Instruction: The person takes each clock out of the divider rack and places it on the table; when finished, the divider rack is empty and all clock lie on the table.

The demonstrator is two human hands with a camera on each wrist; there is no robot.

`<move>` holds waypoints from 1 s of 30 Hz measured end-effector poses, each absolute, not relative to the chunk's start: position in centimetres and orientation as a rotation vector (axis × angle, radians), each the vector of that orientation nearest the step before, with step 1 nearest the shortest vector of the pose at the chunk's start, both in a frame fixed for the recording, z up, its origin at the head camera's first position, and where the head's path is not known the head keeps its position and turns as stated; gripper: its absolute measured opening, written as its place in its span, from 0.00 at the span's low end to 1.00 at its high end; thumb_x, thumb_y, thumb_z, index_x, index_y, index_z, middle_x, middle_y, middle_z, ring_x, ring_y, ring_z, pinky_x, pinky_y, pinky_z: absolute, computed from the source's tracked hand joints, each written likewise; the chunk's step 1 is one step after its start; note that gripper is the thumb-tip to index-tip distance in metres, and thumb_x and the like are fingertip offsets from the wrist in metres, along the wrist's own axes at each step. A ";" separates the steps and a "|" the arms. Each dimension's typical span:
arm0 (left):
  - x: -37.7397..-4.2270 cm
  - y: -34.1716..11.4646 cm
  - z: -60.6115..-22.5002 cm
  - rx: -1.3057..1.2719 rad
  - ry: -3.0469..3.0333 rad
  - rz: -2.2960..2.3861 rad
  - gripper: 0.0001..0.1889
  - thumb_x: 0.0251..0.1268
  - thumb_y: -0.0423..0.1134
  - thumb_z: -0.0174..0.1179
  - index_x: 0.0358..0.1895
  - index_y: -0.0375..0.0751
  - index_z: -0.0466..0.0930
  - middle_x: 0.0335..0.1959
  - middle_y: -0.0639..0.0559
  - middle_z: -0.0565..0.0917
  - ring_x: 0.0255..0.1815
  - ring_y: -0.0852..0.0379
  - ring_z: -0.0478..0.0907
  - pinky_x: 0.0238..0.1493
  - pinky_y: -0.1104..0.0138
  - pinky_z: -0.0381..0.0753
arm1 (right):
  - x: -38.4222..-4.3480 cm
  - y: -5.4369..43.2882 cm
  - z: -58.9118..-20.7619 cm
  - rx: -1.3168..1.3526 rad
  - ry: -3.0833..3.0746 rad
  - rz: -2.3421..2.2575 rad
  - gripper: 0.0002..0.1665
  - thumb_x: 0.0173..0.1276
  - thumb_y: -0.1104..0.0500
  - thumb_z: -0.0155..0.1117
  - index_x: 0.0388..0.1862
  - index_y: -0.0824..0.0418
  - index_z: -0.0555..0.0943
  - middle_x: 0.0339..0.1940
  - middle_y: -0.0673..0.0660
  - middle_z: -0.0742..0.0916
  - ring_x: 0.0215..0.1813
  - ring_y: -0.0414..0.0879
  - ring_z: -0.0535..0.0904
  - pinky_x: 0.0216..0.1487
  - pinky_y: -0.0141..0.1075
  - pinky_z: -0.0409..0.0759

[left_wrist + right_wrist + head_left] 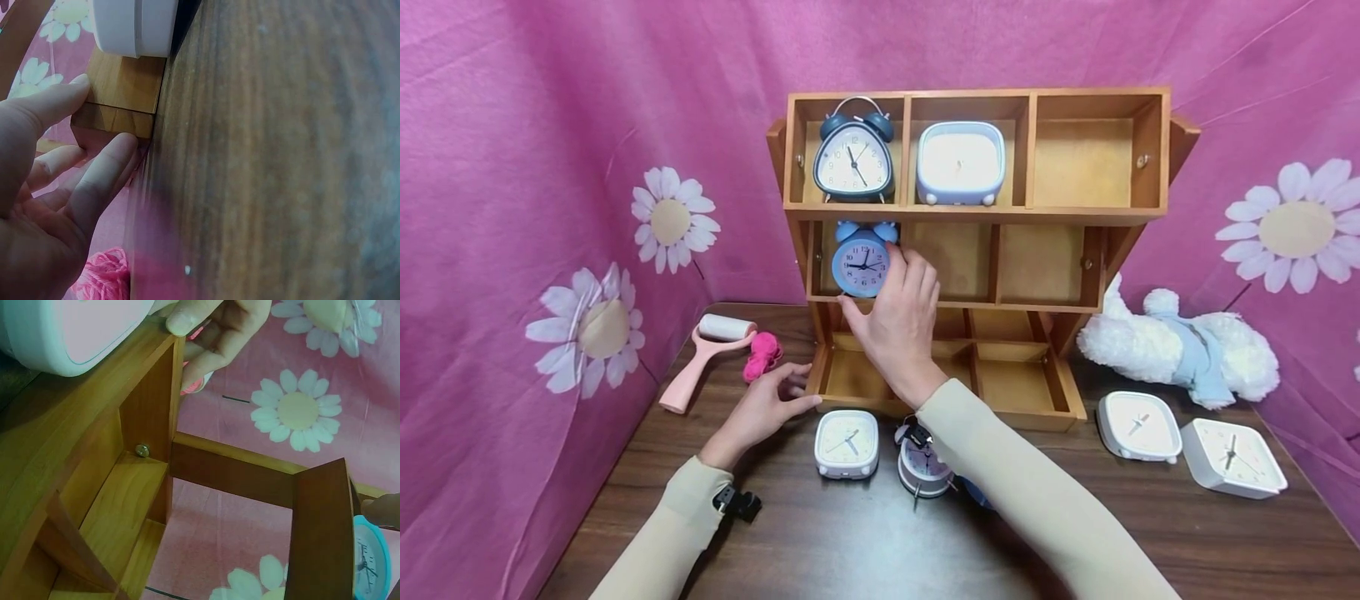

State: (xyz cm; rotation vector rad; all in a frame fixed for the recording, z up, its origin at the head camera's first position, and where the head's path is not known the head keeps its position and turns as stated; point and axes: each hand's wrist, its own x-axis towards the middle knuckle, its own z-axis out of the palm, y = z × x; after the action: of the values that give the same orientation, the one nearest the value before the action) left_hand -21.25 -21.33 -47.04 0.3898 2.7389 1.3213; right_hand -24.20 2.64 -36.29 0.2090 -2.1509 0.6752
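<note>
My right hand holds a round blue twin-bell alarm clock in the left compartment of the middle tier of a wooden shelf. Its thumb is at the clock's lower left, its fingers at the right side. In the right wrist view, part of the clock shows at the lower right edge. My left hand grips the shelf's bottom left front corner, thumb and fingers on different sides of the wood. Above stand a dark triangular alarm clock and a pale blue clock.
A white clock and a small twin-bell clock lie before the shelf. Two white clocks and a white plush toy are at right. Left are a lint roller and pink yarn. My right sleeve partly hides a blue object.
</note>
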 end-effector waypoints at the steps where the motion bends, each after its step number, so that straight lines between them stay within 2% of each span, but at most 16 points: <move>1: -21.3 -21.4 -47.1 0.388 2.741 1.317 0.29 0.74 0.42 0.77 0.73 0.36 0.82 0.58 0.38 0.92 0.57 0.44 0.92 0.60 0.50 0.90 | -24.3 2.5 -36.4 0.199 -2.155 0.667 0.61 0.58 0.40 0.92 0.80 0.67 0.70 0.69 0.67 0.79 0.67 0.62 0.73 0.72 0.54 0.75; 13: -21.4 -21.5 -47.1 0.393 2.747 1.302 0.29 0.75 0.43 0.77 0.73 0.36 0.82 0.59 0.38 0.92 0.57 0.44 0.92 0.59 0.49 0.91 | -25.3 1.5 -36.4 -0.005 -2.190 0.556 0.63 0.57 0.28 0.87 0.78 0.64 0.71 0.69 0.65 0.81 0.65 0.61 0.75 0.66 0.56 0.73; 25: -21.5 -21.4 -47.4 0.394 2.733 1.302 0.29 0.76 0.44 0.76 0.74 0.36 0.82 0.59 0.38 0.92 0.57 0.45 0.92 0.58 0.54 0.90 | -25.8 0.6 -36.9 -0.034 -2.167 0.472 0.62 0.57 0.26 0.86 0.77 0.62 0.72 0.65 0.63 0.82 0.63 0.59 0.76 0.65 0.56 0.72; 30: -21.5 -21.5 -47.4 0.413 2.735 1.320 0.29 0.75 0.43 0.76 0.73 0.36 0.82 0.59 0.38 0.92 0.57 0.45 0.92 0.57 0.57 0.89 | -26.1 0.3 -36.7 -0.039 -2.172 0.475 0.60 0.60 0.28 0.84 0.77 0.61 0.71 0.67 0.63 0.81 0.65 0.59 0.75 0.66 0.57 0.71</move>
State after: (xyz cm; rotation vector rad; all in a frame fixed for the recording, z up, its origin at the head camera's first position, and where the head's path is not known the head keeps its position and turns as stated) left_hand -21.51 -21.47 -47.42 0.4128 2.7348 1.3204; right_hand -26.07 0.33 -36.70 -0.0386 -2.1724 0.4747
